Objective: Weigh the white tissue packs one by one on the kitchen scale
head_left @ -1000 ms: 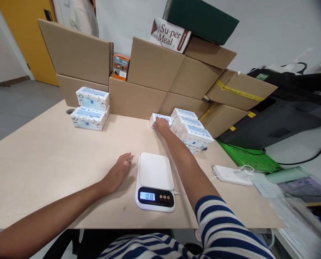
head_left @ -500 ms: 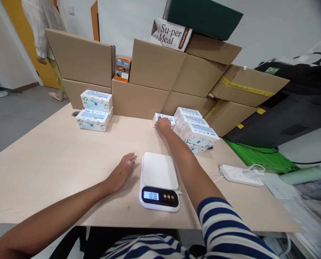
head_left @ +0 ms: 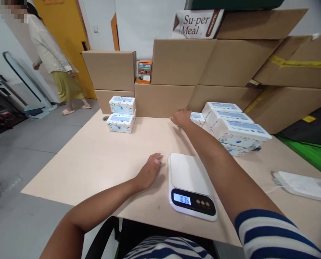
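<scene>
My left hand (head_left: 149,169) rests on the table, open and holding nothing, its fingers stretched towards the kitchen scale (head_left: 189,174). The scale's white plate is bare and its lit display reads 103.6. Farther back, my right hand (head_left: 181,117) hovers with loosely bent, parted fingers and no object visible in it. Just right of that wrist lies a tissue pack (head_left: 197,118), partly hidden by my forearm. Beside it several more white-and-blue tissue packs (head_left: 240,133) are stacked. Two more packs (head_left: 121,122) stand one on the other at the back left.
Cardboard boxes (head_left: 164,100) form a wall along the table's back edge, with a small orange box (head_left: 144,72) among them. A white power strip (head_left: 306,185) lies at the right. Another person (head_left: 52,54) walks on the floor at the far left.
The view has swung left. My right hand has come off the small tissue pack and moved to its left. My left hand stays beside the scale. The other person shows more fully.
</scene>
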The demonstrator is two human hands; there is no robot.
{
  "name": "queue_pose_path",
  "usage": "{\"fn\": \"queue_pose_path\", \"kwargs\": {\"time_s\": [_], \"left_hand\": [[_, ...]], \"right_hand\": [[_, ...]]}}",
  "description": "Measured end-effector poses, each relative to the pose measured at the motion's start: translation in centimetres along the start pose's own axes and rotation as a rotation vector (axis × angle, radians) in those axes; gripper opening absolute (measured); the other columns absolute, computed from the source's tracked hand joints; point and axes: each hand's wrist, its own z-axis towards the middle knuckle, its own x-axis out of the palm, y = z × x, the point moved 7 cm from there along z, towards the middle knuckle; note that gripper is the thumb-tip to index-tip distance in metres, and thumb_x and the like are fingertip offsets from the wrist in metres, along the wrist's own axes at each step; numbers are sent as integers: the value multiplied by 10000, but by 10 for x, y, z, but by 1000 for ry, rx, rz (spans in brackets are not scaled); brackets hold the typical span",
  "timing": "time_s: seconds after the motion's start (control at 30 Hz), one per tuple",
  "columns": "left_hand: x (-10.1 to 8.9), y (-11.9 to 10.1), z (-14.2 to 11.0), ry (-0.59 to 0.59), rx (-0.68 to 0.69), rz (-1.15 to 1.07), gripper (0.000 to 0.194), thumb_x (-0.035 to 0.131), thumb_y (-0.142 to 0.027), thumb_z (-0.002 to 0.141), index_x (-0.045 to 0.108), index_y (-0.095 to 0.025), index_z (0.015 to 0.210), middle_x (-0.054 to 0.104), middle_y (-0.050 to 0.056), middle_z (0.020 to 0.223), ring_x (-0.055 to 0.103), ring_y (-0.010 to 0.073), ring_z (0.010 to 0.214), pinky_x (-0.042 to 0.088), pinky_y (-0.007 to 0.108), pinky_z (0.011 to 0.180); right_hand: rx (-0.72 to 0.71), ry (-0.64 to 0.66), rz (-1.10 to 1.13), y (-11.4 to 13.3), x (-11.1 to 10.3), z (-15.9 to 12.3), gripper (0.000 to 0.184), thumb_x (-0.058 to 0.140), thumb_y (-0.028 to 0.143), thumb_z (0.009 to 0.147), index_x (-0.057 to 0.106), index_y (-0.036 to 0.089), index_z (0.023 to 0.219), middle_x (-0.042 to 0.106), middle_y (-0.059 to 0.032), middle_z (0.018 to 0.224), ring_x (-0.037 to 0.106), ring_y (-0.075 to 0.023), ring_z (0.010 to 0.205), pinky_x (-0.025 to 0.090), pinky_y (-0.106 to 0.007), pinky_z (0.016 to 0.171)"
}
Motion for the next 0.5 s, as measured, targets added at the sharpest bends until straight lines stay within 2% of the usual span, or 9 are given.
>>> {"fn": "queue_pose_path", "kwargs": {"time_s": [0.07,0.1,0.2,0.27,0.33,0.37,0.43,0.5], "left_hand": [[2,0,-1,2,2,1,1017,244,-994,1014,663,-192,1478,535,232,1702,513,402,1614,365,662,1418],[3,1,-1,4,6,1,1016,242,-994,1014,667,-190,1466,548,233,1687,522,403,1604,372,663,1414],[5,4,-1,6,26,6,966,249,-965,1037,660,-201,1464,569,220,1666,540,387,1583,377,642,1416],[5,5,0,-2,81,18,924,247,-936,1060,654,-208,1458,599,214,1627,547,376,1570,378,633,1414],[5,2,1,7,162,43,906,222,-906,1082,645,-196,1454,631,224,1572,553,376,1553,379,642,1405],[6,1,1,16,194,57,905,199,-891,1092,637,-189,1458,640,230,1555,556,378,1545,381,646,1398],[8,-1,0,37,230,85,909,158,-872,1101,621,-181,1468,638,237,1549,559,382,1532,396,643,1384],[11,0,-2,50,238,120,911,137,-868,1101,621,-180,1453,638,232,1539,558,385,1528,406,631,1378]], "right_hand": [[63,48,19,37,6,15,514,423,424,1201,747,48,1335,737,-331,1416,711,-364,1324,562,-536,1139],[39,76,38,62,11,22,534,356,390,1205,738,53,1365,723,-328,1466,702,-371,1354,552,-526,1149],[-113,203,105,146,35,37,498,374,422,1191,692,191,1498,707,-166,1595,681,-318,1428,560,-441,1162],[-182,300,121,191,53,41,589,512,512,1143,569,231,1657,664,-136,1665,632,-315,1507,544,-427,1206],[-194,382,104,222,70,40,821,634,561,1075,403,200,1776,583,-182,1738,557,-362,1589,510,-481,1263],[-187,414,88,233,76,37,892,667,577,1051,370,172,1789,547,-217,1757,525,-395,1613,497,-518,1276],[-176,457,57,248,84,27,908,698,595,1025,417,128,1750,505,-273,1760,488,-443,1627,484,-566,1277],[-199,470,41,260,86,14,859,721,593,1008,487,124,1689,494,-292,1741,472,-459,1623,457,-589,1287]]}}
